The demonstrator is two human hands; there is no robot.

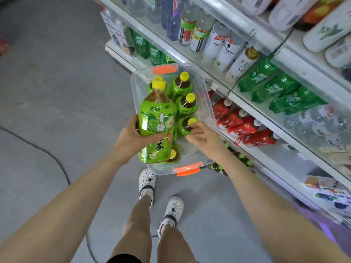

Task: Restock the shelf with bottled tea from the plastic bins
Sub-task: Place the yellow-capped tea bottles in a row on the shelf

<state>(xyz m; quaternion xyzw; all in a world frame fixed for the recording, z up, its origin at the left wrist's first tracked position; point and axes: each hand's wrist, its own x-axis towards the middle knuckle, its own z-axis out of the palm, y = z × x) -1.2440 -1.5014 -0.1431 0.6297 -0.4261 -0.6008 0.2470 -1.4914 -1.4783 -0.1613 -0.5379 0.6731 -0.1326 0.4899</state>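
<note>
A clear plastic bin (204, 95) with orange latches stands on the grey floor beside the shelf. Several green-labelled tea bottles with yellow caps (187, 103) stand upright inside it. My left hand (133, 137) is shut on one large tea bottle (156, 122), held above the bin's left side. My right hand (202, 136) reaches into the bin, its fingertips on the yellow cap and shoulder of another tea bottle (188, 125); whether it grips that bottle is unclear. The shelf (245, 104) runs along the right.
The shelf tiers hold green soda bottles (273, 88), red-labelled bottles (245, 128), white bottles (226, 48) and several small green-capped bottles (239, 158) low down. A black cable (47, 154) lies on the floor at left. My feet in white clogs (147, 184) stand just before the bin.
</note>
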